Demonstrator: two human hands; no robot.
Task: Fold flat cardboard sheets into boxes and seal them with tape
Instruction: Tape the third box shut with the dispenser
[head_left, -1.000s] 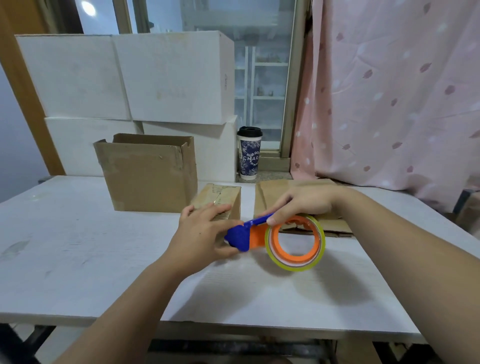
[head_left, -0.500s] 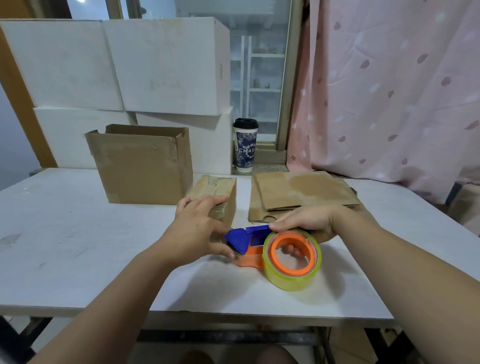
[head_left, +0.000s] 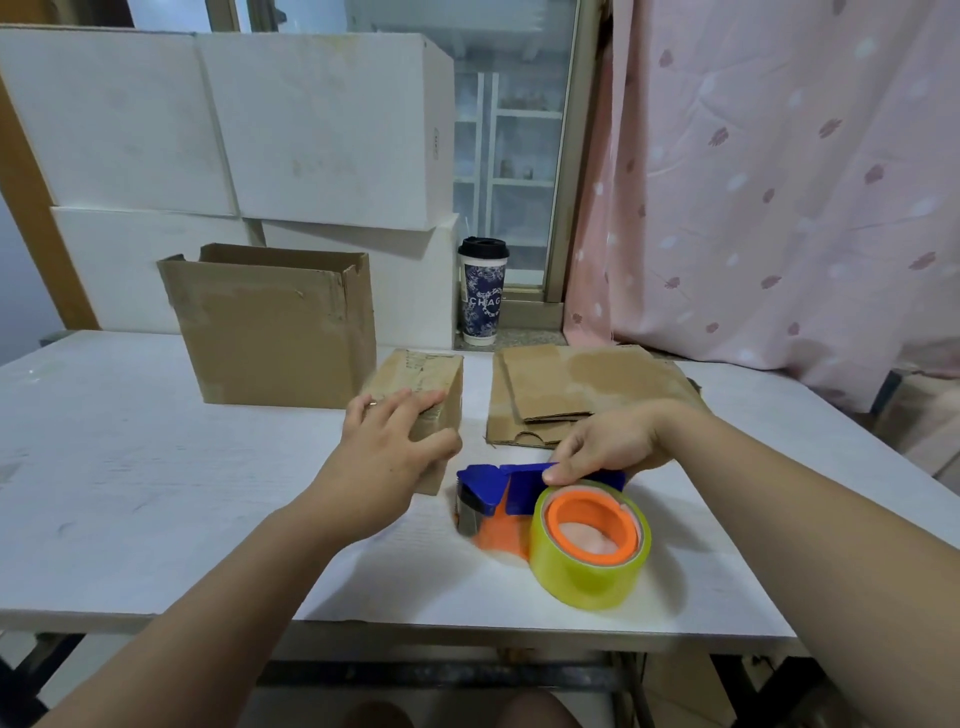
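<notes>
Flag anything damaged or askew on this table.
The open box at the back left is worn: its top right corner is torn and its front shows scuffed, peeled patches. The flat sheets lie stacked unevenly, edges not aligned. Nothing is spilled.

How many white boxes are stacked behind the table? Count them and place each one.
4 white boxes: upper left, upper right, lower left, lower right. The open brown box covers part of the lower two; others may be hidden.

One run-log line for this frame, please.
left hand: grips small brown cardboard box | right hand: holds blue-and-orange plastic tape dispenser, resting on white table | flat brown cardboard sheets: beyond dispenser
</notes>
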